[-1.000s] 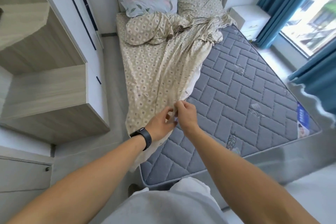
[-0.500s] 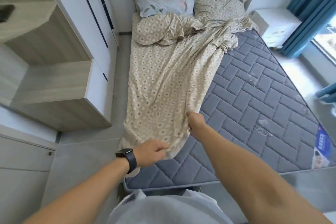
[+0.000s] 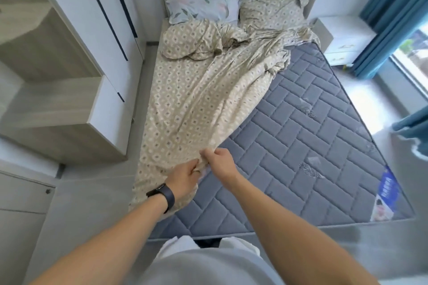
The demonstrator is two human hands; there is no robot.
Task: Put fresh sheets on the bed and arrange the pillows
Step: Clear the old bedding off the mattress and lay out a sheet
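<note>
A beige patterned sheet (image 3: 196, 104) lies bunched along the left half of the bare grey quilted mattress (image 3: 301, 146). My left hand (image 3: 185, 177), with a black watch on the wrist, and my right hand (image 3: 218, 159) both grip the sheet's near edge, side by side, close to the foot of the bed. At the headboard lie three pillows: a pale blue floral one (image 3: 203, 4), a beige patterned one (image 3: 273, 10) to its right, and another beige one (image 3: 190, 39) in front.
A wooden desk unit (image 3: 69, 111) and white wardrobe (image 3: 104, 18) stand left of the bed, across a narrow floor strip. A white nightstand (image 3: 342, 37), blue curtains (image 3: 391, 11) and a window are on the right. A blue label (image 3: 386, 194) marks the mattress's near right corner.
My hands, apart half a second ago, have come together again on the sheet's edge. The view has shifted left along the foot of the bed.
</note>
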